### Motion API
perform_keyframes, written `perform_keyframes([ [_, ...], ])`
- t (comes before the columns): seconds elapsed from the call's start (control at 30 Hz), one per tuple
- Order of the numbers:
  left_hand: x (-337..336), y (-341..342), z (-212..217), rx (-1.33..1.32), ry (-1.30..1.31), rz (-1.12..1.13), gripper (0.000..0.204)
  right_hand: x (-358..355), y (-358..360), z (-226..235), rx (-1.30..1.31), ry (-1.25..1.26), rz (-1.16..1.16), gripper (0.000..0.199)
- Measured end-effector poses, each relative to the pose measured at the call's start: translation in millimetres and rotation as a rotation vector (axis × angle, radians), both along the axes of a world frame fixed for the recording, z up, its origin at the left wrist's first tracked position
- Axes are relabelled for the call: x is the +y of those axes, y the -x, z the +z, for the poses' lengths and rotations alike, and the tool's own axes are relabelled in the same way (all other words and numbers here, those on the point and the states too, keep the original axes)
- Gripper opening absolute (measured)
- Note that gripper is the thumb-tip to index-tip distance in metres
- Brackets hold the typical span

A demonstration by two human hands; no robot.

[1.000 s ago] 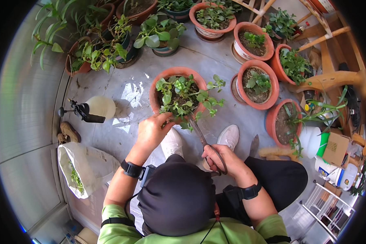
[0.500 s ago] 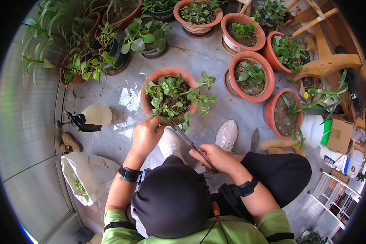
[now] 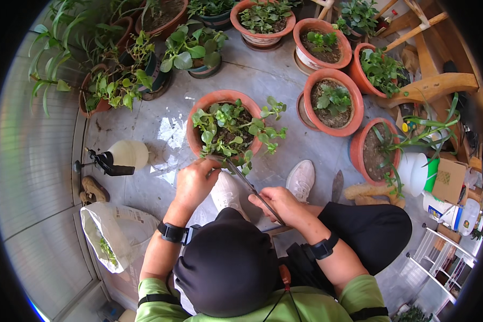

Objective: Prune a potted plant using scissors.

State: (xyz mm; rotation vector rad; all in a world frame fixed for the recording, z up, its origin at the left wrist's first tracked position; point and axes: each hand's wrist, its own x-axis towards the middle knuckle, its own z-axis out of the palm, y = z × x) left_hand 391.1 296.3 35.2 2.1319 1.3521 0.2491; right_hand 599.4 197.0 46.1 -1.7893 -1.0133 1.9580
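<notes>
Head cam, looking down: person's R hand (image 3: pixel 278 205) is wrapped round the handle end of dark metal shears (image 3: pixel 247 184), tips angled up to the near side of a terracotta pot (image 3: pixel 220 96). L hand (image 3: pixel 193 182) has thumb & fingertips bunched there; can't tell what they pinch. Leafy green plant (image 3: pixel 209 133) fills the pot, w/ more potted plants (image 3: pixel 335 100) beyond.

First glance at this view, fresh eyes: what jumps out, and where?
Probably the black head covering at bottom centre, then the round terracotta pot of leafy green stems near the middle. At its near rim, the left hand has its fingers bunched, while the right hand holds long dark scissors pointed there. The white sack gapes at lower left.
</notes>
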Motion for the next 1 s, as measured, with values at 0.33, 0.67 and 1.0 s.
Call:
perform_keyframes([
  [0.33,-26,53,26,-0.148,-0.093,0.252,0.010,-9,0,6,0.064,0.084,-0.003,0.033],
  [0.67,-107,254,108,0.073,-0.611,1.088,0.017,-23,-1,-4,0.027,-0.174,0.065,0.036],
  [1.0,-99,228,90,0.381,-0.607,0.680,0.031,-29,-11,17,-0.057,-0.077,0.110,0.037],
])
